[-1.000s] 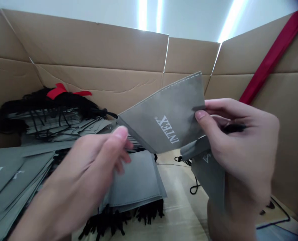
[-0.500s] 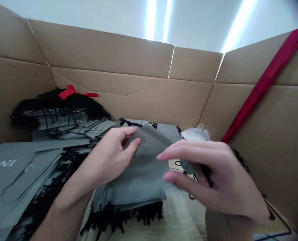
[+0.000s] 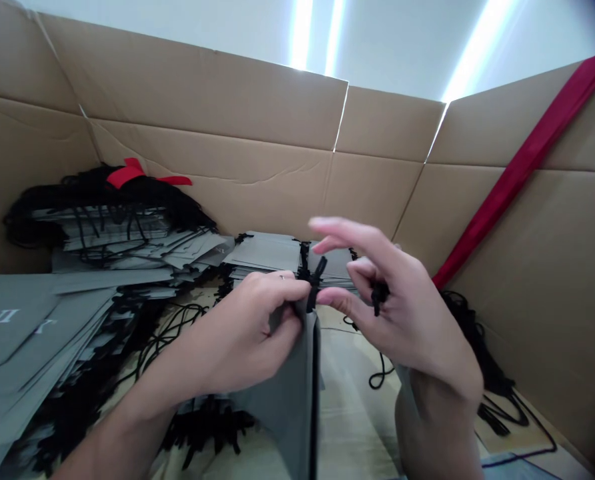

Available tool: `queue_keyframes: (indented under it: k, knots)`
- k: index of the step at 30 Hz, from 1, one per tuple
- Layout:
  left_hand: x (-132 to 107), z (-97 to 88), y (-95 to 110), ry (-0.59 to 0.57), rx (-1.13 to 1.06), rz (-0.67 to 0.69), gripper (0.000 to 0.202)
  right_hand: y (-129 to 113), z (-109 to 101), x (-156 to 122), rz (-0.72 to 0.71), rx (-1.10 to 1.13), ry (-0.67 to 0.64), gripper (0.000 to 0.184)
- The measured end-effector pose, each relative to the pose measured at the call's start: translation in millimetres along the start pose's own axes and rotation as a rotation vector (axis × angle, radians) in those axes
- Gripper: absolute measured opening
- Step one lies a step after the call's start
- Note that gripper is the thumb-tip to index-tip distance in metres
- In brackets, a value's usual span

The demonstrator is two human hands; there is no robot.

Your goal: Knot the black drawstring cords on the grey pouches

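Note:
My left hand (image 3: 272,320) is closed on a grey drawstring pouch (image 3: 297,393) near its top corner. The pouch hangs edge-on toward me, and a short black cord loop (image 3: 319,270) sticks up from that corner beside my left fingertips. At the right, my right hand (image 3: 397,300) has its index finger raised and apart from the thumb. The thumb tip is by the base of the loop. Its other fingers curl round a bunched black cord (image 3: 379,295), which is partly hidden in the palm.
Stacked grey pouches with black cords (image 3: 262,252) lie behind my hands. More piles (image 3: 112,233) and printed grey pouches (image 3: 22,333) are at the left. Black cords (image 3: 477,347) lie at the right. Cardboard walls (image 3: 227,147) enclose the table, with a red strip (image 3: 522,167) at the right.
The pouch has been lifted off the pile and turned edge-on. My left hand has moved right and down; my right hand has moved left and up, to the cord loop.

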State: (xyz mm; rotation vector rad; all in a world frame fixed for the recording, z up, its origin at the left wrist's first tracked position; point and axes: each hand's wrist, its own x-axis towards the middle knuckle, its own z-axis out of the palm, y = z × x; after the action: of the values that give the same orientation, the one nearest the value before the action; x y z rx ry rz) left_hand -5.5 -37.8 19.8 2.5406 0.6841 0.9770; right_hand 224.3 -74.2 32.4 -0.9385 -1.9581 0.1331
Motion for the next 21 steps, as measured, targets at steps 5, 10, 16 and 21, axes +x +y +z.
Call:
queue_keyframes:
  k: [5, 10, 16, 21]
  knots:
    - [4.4, 2.0, -4.4, -0.076, -0.092, -0.019, 0.020, 5.2, -5.2, 6.3, -0.067, 0.071, -0.019, 0.009]
    - [4.1, 1.4, -1.8, -0.036, -0.200, -0.092, 0.028, 9.7, -7.1, 7.3, -0.052, 0.101, -0.142, 0.010]
    - [4.8, -2.5, 0.1, 0.060, -0.164, -0.058, 0.029, 10.9, -1.1, 4.4, -0.007, 0.168, -0.093, 0.011]
    - [5.7, -1.8, -4.2, 0.073, -0.178, -0.088, 0.026, 3.2, 2.5, -0.4, -0.068, 0.246, 0.002, 0.027]
